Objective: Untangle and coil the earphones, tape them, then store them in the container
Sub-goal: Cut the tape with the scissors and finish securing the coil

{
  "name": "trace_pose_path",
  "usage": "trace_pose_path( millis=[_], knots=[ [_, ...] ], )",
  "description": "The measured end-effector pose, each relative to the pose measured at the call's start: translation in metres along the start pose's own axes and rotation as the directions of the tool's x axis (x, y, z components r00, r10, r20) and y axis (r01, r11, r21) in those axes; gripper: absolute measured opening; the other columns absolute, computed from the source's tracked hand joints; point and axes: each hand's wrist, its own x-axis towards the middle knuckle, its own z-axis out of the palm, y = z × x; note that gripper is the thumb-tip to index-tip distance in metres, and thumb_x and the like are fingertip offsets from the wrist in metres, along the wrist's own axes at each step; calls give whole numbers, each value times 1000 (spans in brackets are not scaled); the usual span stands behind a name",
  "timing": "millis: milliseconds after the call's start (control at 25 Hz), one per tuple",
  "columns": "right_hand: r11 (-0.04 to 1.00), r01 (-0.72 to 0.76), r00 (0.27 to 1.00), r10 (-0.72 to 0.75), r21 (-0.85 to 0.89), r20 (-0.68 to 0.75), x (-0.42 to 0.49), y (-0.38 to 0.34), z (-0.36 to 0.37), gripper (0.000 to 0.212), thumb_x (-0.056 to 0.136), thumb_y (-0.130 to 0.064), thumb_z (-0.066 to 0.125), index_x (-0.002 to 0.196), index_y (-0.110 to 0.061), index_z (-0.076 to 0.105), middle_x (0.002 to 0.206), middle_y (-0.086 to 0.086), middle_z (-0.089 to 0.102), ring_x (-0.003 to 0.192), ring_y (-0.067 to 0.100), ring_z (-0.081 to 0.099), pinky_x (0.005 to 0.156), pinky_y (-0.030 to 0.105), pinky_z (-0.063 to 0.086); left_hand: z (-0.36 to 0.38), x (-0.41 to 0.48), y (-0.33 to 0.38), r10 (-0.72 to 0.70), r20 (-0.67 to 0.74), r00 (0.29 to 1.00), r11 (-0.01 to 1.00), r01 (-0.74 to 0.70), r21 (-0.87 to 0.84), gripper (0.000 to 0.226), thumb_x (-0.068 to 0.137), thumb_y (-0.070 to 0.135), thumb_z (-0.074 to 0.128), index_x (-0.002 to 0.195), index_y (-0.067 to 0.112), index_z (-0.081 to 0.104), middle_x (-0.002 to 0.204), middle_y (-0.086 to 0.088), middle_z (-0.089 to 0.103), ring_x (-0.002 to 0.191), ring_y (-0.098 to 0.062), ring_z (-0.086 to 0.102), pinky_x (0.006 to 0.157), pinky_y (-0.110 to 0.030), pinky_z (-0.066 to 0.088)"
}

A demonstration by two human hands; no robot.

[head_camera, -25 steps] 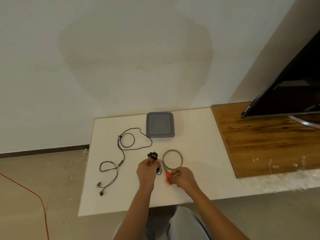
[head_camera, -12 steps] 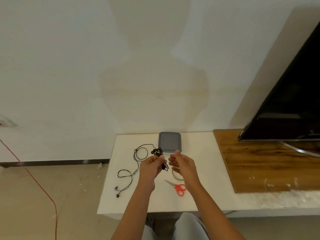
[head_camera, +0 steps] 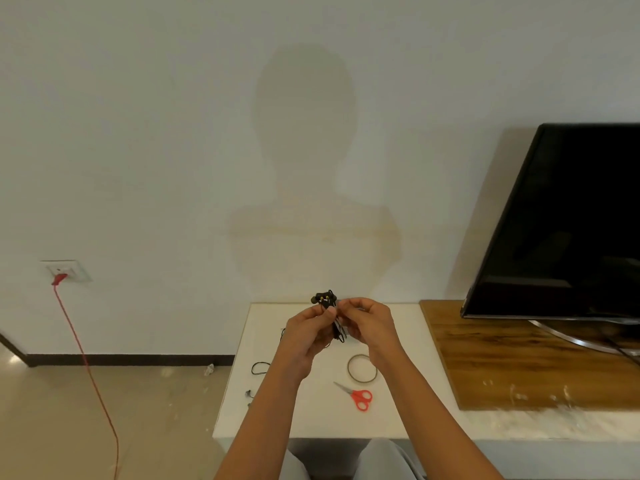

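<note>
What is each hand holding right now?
Left hand: grips the coiled black earphones.
Right hand: fingers curled, pinching the same earphones.

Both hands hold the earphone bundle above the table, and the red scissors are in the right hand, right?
No. The head view shows the red scissors lying on the table; both the left hand and right hand hold the earphone bundle above it.

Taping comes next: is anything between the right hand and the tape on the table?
Nothing visible. The tape lies on the table just below the right hand, which holds the earphones together with the left hand. The scissors lie past the tape, nearer the person.
</note>
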Motion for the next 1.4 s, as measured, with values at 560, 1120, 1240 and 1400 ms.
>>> trace_pose_path(
  millis=[560,1120,1240,1400],
  knots=[
    [693,601,736,-674,-398,-64,-85,-25,28,12,83,-18,71,79,-29,69,81,-11,68,76,1,62,66,11,49,-9,-62,32,130,-60,990,989,-133,-63,20,85,11,69,103,2,68,87,-10,71,82,-21,69,79,-29,55],
    [982,94,990,-74,-165,121,-63,-28,18,6,82,-16,73,82,-13,78,66,2,67,58,12,50,59,22,42,-6,-72,31,192,-72,979,981,-190,31,17,85,5,68,100,-2,70,93,-16,74,77,-21,73,66,-29,60],
    [994,44,992,-32,-100,121,-58,-21,17,10,79,-15,74,70,-16,78,73,12,64,71,23,47,64,28,39,-2,-73,28,196,-89,977,981,-195,18,12,88,5,64,96,0,71,92,-15,75,76,-21,74,61,-27,59],
    [997,20,987,-8,-74,160,-55,-17,15,8,79,-19,74,76,-14,79,79,15,60,76,25,45,68,29,39,-5,-74,26,183,-81,980,983,-180,40,12,89,6,63,99,2,69,89,-12,75,75,-18,74,61,-26,58]
  ],
)
